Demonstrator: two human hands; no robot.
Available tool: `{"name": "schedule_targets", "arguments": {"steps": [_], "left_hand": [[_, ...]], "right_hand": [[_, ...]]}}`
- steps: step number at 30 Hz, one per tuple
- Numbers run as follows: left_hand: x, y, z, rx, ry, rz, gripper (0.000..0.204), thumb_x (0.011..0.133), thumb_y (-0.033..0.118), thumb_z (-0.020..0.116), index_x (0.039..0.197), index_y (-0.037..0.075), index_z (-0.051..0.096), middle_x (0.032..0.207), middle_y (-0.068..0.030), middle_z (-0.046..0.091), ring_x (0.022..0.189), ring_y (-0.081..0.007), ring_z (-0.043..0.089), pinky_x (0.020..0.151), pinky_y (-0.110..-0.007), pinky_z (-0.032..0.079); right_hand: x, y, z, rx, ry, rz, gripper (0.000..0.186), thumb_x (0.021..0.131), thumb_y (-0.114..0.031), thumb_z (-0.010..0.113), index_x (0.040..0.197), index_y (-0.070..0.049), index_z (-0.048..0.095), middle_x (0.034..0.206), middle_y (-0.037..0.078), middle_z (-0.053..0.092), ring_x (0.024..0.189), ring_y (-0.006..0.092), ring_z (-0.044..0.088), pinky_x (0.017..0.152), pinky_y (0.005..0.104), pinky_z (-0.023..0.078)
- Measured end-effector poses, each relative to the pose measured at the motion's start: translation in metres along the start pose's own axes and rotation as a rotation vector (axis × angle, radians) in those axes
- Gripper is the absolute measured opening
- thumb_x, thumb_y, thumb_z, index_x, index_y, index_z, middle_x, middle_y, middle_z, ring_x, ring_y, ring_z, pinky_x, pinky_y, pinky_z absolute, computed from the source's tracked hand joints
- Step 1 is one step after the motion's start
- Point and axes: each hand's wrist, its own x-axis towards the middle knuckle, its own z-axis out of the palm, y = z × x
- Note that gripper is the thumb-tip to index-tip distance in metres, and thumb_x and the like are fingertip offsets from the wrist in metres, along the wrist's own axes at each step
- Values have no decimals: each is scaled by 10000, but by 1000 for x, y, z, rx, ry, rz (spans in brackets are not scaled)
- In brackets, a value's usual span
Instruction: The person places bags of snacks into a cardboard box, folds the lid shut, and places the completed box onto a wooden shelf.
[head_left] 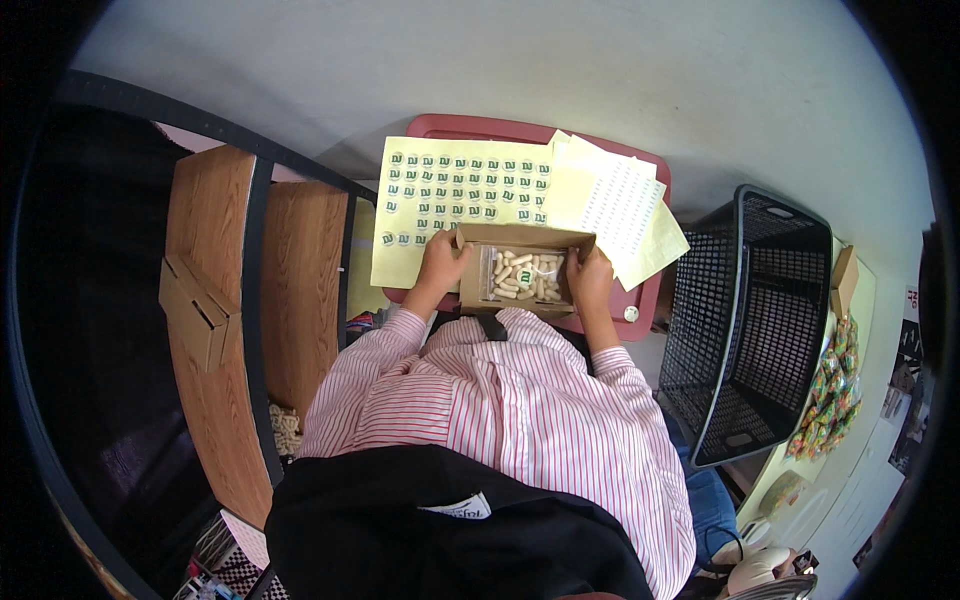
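Observation:
A small open cardboard box (480,238) sits on a red tray (470,127) in front of me. Inside it lies a clear plastic bag of pale capsules (522,274) with a small green sticker on it. My left hand (441,262) grips the box's left wall. On the opposite side, my right hand (589,279) holds the right wall. A yellow sheet of round green stickers (455,190) lies on the tray just beyond the box.
More yellow sheets with small white labels (620,205) lie at the tray's right. A black plastic basket (755,320) stands to the right. Wooden shelves (240,290) holding a folded cardboard box (195,310) are on the left. Colourful packets (830,395) lie far right.

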Motion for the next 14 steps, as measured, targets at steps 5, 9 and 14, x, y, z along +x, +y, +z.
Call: {"name": "schedule_targets", "arguments": {"steps": [5,9,14], "left_hand": [[-17,11,-6,-52,-3,-64,283,754,90,602,1012,-24,597,872,-169,540,775,-280,562,671,-340,480],[-24,8,-3,-136,-33,-100,328,786,73,584,1104,-3,563,997,-163,514,807,-256,557,623,-269,497],[-24,0,1,-113,-23,-40,379,790,72,586,1162,18,536,1023,-161,503,876,-265,554,618,-272,518]], "right_hand": [[-16,-5,-5,-18,102,-93,262,799,-161,544,979,29,556,792,249,603,694,431,578,629,485,464],[-23,-9,-13,15,-73,38,251,812,-147,508,991,23,554,744,269,587,690,442,569,630,491,457],[-24,-3,-9,74,-96,36,272,812,-147,514,1031,12,540,745,266,590,694,441,570,624,498,452]]}}
